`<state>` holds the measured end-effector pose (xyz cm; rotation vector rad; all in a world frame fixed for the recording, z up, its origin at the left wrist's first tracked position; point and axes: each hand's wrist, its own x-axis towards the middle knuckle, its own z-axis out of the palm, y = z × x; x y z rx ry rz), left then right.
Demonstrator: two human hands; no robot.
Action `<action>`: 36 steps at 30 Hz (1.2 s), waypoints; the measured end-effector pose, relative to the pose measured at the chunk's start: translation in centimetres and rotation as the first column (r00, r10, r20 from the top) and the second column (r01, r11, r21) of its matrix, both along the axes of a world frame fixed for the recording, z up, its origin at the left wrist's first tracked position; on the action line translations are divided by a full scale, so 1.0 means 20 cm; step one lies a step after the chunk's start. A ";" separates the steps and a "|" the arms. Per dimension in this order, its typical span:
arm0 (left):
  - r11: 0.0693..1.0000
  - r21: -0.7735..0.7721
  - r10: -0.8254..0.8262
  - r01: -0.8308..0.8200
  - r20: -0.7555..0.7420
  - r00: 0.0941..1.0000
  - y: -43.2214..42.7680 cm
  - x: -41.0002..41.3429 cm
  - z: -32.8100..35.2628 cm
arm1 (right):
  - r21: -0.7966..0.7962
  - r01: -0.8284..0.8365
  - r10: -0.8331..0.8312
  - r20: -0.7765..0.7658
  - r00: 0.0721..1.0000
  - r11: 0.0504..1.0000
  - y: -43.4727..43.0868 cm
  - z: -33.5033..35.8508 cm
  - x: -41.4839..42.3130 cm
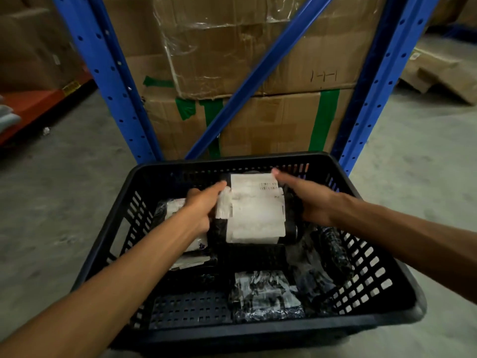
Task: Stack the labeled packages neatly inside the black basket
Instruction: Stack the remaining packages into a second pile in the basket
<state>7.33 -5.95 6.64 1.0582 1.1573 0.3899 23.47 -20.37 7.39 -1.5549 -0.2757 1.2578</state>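
A black slotted plastic basket (374,270) stands on the concrete floor in front of me. Over its far middle, a dark package with a large white label (254,210) is held between both hands. My left hand (204,208) grips its left edge and my right hand (307,200) holds its right side. Under my left forearm lies another labeled package (175,205). A clear-wrapped dark package (265,293) lies at the near middle of the basket floor. Dark wrapped packages (333,249) lean along the right wall.
A blue steel rack frame (108,73) with a diagonal brace rises right behind the basket. Stacked cardboard boxes (258,60) with green tape fill it. An orange shelf beam (33,104) runs at the left. Flattened cardboard (438,73) lies at the far right.
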 end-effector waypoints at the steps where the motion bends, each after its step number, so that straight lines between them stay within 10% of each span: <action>1: 0.999 0.001 -0.053 0.053 -0.039 0.998 -0.01 0.00 -0.04 | -0.003 -0.007 0.007 0.038 0.999 1.000 -0.01 -0.03 -0.03; 16: 0.892 0.197 -0.248 0.407 -0.538 0.805 -0.09 0.22 -0.46 | -0.346 0.012 0.157 0.456 0.876 0.938 0.14 -0.55 -0.04; 26: 0.612 0.048 -0.396 0.789 -0.846 0.358 -0.02 0.25 -0.56 | -0.579 -0.165 0.447 0.387 0.806 0.799 0.25 -0.63 0.03; 36: 0.510 0.225 -0.162 0.830 -0.922 0.350 -0.23 0.18 -0.59 | -0.830 -0.127 0.839 0.526 0.140 0.543 0.20 -0.62 -0.10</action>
